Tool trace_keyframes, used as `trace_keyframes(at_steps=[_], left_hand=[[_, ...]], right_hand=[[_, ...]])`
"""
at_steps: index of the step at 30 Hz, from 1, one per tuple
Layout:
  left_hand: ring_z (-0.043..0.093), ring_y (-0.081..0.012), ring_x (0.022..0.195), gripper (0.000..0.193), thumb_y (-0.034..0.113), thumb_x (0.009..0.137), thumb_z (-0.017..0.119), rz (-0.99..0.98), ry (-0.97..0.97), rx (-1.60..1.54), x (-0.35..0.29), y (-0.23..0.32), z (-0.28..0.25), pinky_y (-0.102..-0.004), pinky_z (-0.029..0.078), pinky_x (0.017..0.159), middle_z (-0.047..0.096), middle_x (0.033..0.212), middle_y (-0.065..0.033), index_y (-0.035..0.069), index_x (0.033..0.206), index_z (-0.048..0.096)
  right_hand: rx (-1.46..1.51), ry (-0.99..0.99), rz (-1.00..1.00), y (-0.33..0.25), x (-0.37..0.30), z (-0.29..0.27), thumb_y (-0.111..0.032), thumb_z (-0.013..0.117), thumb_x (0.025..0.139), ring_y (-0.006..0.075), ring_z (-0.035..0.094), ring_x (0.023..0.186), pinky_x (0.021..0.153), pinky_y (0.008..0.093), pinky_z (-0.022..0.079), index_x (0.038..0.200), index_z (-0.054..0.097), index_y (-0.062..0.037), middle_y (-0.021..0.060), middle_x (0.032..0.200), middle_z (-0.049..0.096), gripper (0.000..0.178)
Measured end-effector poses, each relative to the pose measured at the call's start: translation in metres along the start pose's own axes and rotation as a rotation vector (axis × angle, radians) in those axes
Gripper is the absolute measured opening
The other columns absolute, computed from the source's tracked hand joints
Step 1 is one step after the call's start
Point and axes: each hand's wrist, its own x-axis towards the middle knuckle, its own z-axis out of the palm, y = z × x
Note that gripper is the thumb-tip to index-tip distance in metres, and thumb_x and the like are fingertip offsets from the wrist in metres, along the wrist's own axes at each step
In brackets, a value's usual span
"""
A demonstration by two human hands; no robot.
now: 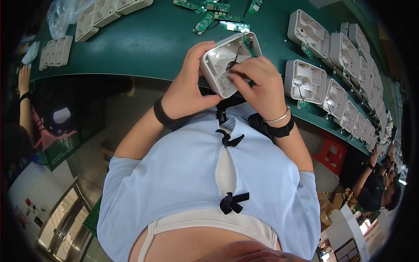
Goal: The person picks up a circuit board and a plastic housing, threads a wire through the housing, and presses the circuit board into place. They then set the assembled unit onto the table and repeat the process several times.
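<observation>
Our left grip [187, 85] clasps the plastic housing [218, 64], while our right grip [264, 83], apparently pinching the black wire [236, 56], could overpull and loosen the circuit board [248, 46].

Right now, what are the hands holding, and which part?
The left hand grips a white housing by its outer left side; the right hand reaches inside, its hold unclear.

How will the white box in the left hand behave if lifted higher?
The white box would probably stay stiff, as its moulded walls look firm. It seems light for its size, being hollow and open. The green circuit board at its rim may swing or slip, since it sits askew there.
</observation>
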Motion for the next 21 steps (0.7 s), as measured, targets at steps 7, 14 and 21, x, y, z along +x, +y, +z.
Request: trace_keyframes(at_steps=[7,14,21], left_hand=[[0.055,-0.0281,0.136,0.104,0.002,0.070,0.088,-0.048,-0.044,-0.015,0.005,0.008,-0.008,-0.0396,0.055,0.106,0.037,0.156,-0.0157,0.005,0.157,0.031],[0.054,-0.0286,0.137,0.103,0.005,0.070,0.090,-0.074,-0.065,0.025,0.006,0.005,-0.014,-0.0405,0.052,0.109,0.040,0.153,-0.0172,0.003,0.156,0.032],[0.055,-0.0273,0.135,0.107,0.007,0.069,0.091,0.036,-0.025,0.074,0.004,-0.006,-0.007,-0.0398,0.051,0.109,0.044,0.148,-0.0172,0.003,0.157,0.030]], right_hand=[[-0.039,0.198,0.208,-0.005,0.016,-0.015,-0.006,0.082,0.082,0.0261,0.067,0.086,0.080,0.0360,0.053,0.108,0.074,-0.0042,0.0093,0.104,0.075,0.028],[-0.065,0.159,0.014,0.006,0.019,-0.020,-0.004,0.082,0.081,0.0288,0.069,0.096,0.083,0.0378,0.053,0.108,0.071,-0.0048,0.0090,0.106,0.074,0.030],[-0.047,-0.221,-0.082,-0.013,0.007,-0.035,-0.001,0.083,0.075,0.0298,0.070,0.098,0.085,0.0386,0.052,0.101,0.069,-0.0064,0.0067,0.107,0.074,0.030]])
